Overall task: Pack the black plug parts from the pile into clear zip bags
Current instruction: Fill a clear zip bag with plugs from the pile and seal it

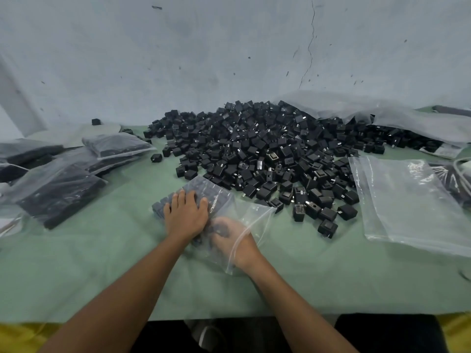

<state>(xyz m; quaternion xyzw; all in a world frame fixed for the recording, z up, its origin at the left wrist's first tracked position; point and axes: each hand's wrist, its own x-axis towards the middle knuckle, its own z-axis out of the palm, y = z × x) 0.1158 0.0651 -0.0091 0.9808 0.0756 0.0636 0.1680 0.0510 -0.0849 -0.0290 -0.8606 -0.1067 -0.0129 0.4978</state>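
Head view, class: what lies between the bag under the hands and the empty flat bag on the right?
Loose black plug parts, the near edge of the pile, scattered on the green cover; the head view shows it.

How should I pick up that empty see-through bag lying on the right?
Probably pinch the empty bag by its near edge, reaching from the near side: it lies flat and limp, that edge is free, while the pile crowds its far left side.

Both bare forearms reach in from 6 o'clock and converge. The left hand [186,216] lies flat, fingers spread toward 12 o'clock. The right hand [230,240], at its 4 o'clock, has curled fingers; the grip is too blurred to tell.
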